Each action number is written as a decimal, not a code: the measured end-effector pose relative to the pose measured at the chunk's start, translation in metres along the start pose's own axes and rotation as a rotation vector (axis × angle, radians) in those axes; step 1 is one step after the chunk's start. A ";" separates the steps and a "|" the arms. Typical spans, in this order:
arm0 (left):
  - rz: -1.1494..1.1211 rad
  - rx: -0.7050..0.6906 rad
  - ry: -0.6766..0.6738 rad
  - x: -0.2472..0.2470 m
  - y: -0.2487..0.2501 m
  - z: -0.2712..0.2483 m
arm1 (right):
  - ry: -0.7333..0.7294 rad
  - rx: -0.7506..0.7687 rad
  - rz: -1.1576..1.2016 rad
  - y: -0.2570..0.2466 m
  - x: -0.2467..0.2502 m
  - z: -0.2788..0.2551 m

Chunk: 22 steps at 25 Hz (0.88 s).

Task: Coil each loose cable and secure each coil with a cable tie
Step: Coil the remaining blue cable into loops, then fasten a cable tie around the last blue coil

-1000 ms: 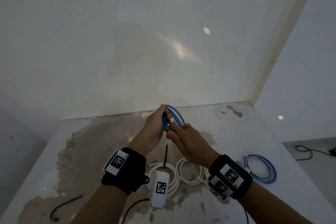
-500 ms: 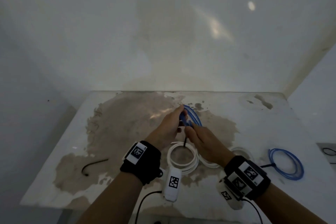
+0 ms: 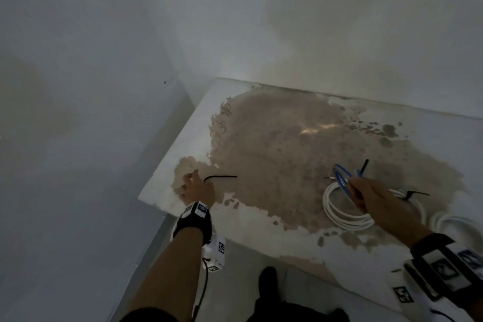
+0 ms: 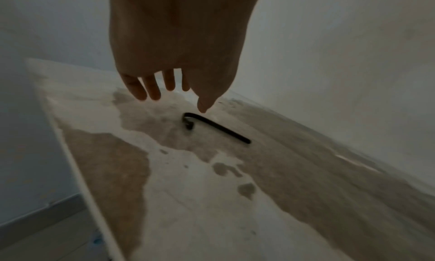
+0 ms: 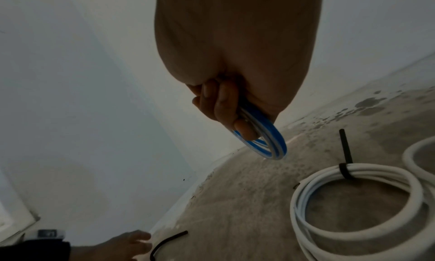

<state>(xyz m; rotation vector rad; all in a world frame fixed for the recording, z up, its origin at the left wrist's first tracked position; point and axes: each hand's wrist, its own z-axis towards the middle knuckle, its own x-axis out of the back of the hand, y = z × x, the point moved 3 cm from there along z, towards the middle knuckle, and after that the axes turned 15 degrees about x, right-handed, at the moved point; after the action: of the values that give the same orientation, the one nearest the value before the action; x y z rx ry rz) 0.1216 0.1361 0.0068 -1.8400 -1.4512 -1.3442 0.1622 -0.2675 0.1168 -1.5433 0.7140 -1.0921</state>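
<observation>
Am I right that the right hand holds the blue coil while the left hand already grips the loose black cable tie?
Not quite. The right hand does hold the blue coil, but the left hand is open, just above the black cable tie, as the left wrist view shows.

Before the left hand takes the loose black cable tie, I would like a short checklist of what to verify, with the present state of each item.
1. Blue coil held together: ok, the right hand grips it above the table.
2. Loose black cable tie lies free on the table: ok, nothing rests on it.
3. Left hand ready to take it: ok, its fingers are straight and hold nothing.
4. Left hand touching the tie: cannot tell; the thumb tip is just beside its bent end.
5. Blue coil already tied: cannot tell; the hand hides part of it.
6. White coil secured: ok, a black tie wraps it.
</observation>
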 end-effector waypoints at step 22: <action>-0.134 -0.635 -0.125 0.009 0.101 -0.072 | 0.179 -0.039 0.016 -0.004 0.018 -0.013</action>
<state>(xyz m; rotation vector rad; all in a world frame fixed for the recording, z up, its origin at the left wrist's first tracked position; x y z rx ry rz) 0.1829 0.0472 0.0678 -2.2688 -1.3162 -1.9556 0.1569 -0.2872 0.1261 -1.4828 0.8717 -1.2211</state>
